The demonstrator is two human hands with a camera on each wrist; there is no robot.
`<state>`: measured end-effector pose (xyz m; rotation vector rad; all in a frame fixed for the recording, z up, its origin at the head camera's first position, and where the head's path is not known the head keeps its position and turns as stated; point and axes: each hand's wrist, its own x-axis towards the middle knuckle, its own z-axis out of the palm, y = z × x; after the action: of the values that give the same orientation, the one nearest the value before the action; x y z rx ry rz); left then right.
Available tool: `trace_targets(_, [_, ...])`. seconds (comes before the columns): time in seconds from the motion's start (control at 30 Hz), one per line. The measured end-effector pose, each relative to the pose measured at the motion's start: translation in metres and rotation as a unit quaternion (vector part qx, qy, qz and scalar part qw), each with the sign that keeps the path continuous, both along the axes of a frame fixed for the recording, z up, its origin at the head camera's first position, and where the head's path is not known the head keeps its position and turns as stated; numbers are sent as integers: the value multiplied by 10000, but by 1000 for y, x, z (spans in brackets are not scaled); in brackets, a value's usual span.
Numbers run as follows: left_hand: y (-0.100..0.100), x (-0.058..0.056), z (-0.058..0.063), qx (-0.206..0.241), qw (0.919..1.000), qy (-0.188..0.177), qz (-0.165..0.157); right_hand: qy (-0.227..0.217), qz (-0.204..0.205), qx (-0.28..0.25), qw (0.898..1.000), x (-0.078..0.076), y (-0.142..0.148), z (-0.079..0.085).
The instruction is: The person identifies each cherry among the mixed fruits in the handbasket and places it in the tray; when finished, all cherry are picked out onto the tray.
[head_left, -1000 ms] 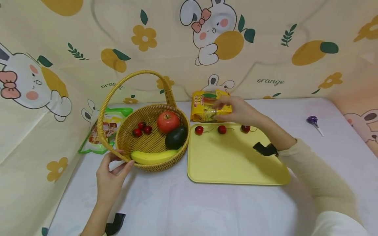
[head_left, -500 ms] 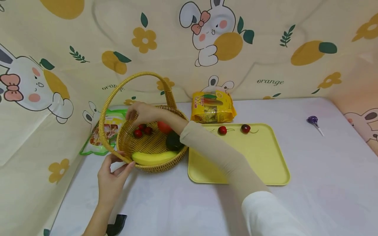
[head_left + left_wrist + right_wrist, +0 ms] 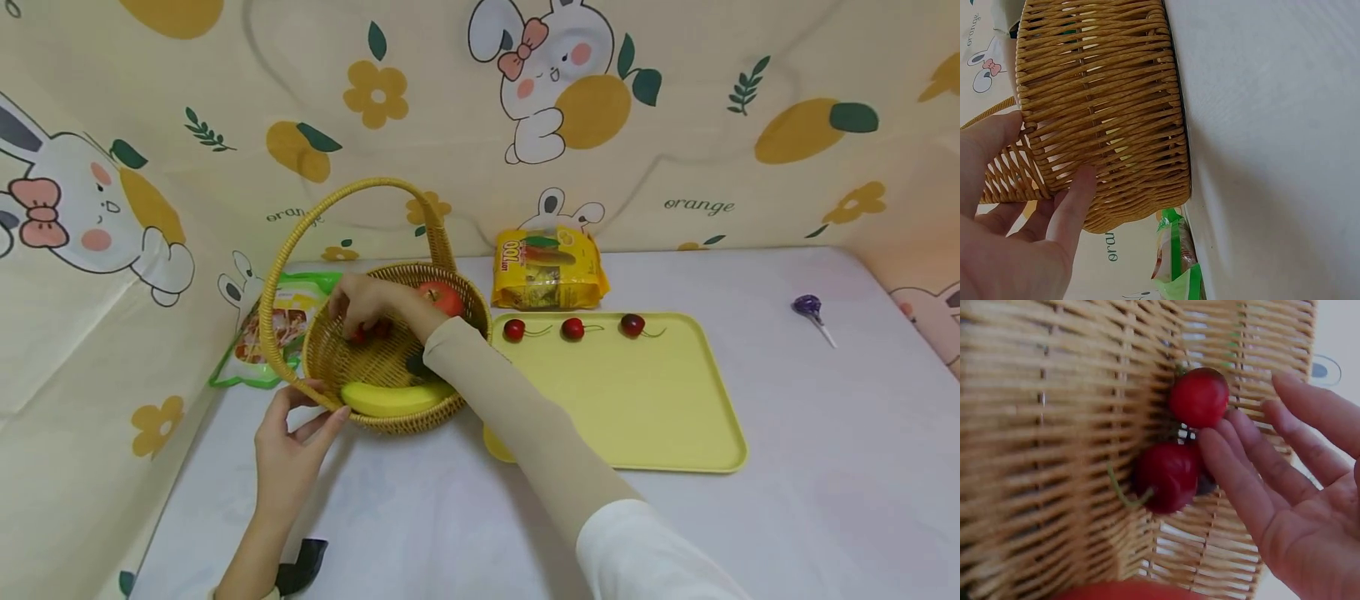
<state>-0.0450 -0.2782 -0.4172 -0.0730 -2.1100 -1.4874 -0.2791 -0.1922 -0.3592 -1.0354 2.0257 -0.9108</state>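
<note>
My left hand (image 3: 288,454) grips the wicker basket (image 3: 408,423) at its near left, where the handle meets the rim; in the left wrist view the thumb lies on one side of the rim and the fingers on the other. My right hand (image 3: 366,300) reaches down inside the basket. In the right wrist view its extended fingers come right up to the red cherries (image 3: 1165,478), one with a green stem, lying by the woven wall. A banana (image 3: 393,400), a red apple (image 3: 442,297) and a dark avocado (image 3: 415,362), mostly hidden by my right arm, share the basket.
A yellow tray (image 3: 622,400) right of the basket bears three stemmed cherries (image 3: 573,329) along its far edge. Behind it stands a yellow snack bag (image 3: 551,271). A green-and-white packet (image 3: 258,342) lies left of the basket, a purple lollipop (image 3: 808,307) far right.
My right hand has moved left from over the yellow snack bag to the basket, then down and slightly right to the cherries inside. My left hand keeps its hold on the basket.
</note>
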Motion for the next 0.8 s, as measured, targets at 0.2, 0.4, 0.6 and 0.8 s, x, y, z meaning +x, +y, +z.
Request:
trace_targets(0.2, [0,-1,1,37,10000,-26,-2,628,840,731,9918,3,-6,-4])
trace_targets(0.4, [1,-1,1,45,10000,-71,-4,736,1354,1006,9829,4,-5,-7])
trace_targets(0.6, [2,-2,2,40,10000,-13,-71,499,1343,1077,9838,3,-2,-7])
trace_targets(0.8, [1,1,3,-1,9997,-238,79,204,1331,-105,9908,0,6,11])
